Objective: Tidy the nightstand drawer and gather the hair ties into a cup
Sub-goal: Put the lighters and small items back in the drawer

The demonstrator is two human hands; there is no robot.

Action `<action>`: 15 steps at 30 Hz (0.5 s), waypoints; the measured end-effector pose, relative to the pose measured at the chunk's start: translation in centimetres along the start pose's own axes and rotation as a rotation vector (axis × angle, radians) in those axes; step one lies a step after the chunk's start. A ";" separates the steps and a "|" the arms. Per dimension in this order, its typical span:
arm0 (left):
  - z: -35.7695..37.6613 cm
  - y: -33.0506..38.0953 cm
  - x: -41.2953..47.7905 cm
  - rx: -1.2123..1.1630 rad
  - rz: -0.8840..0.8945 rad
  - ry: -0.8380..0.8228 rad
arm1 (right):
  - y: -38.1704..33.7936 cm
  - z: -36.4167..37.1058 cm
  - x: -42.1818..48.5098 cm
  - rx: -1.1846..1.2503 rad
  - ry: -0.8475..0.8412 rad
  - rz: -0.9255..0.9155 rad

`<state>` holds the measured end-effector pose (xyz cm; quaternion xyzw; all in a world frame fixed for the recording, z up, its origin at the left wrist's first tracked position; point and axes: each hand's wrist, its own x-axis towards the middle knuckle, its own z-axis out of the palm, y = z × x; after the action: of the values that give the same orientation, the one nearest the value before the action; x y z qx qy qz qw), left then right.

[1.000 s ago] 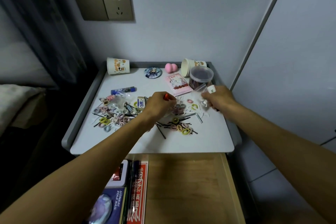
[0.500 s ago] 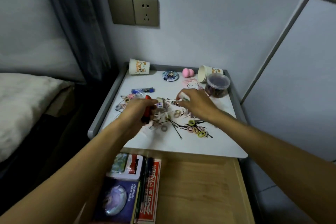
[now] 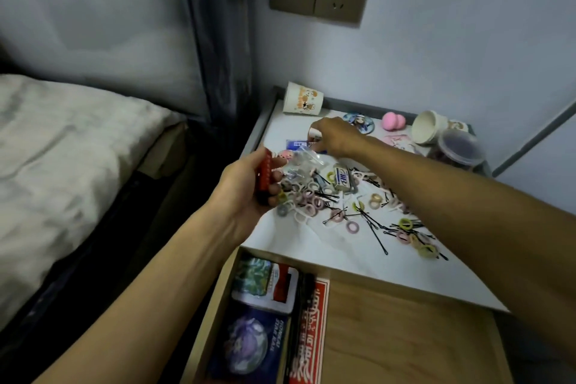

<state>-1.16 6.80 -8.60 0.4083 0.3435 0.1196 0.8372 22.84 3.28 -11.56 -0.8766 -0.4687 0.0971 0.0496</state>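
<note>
Head view: left hand grips a red object at the near-left edge of the nightstand top. Right hand pinches a small white item, far left. Hair ties are scattered mid-top, tangled with bobby pins. Suggest standing a cup upright first, then lifting the ties clear of the pins.

Your left hand was turned palm-up, its fingers curled round a red object. Your right hand was stretched farther forward, back upward, pinching a small white piece. Both forearms were bare and extended.
</note>
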 end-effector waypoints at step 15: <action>2.3 -3.5 -4.5 0.117 -0.132 -0.207 | -2.9 -2.6 -23.2 0.968 -0.038 -0.002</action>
<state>-3.13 1.00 -8.17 0.4432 0.2881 0.0011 0.8489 8.50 -14.40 -5.61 -0.7505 -0.3712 0.3202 0.4432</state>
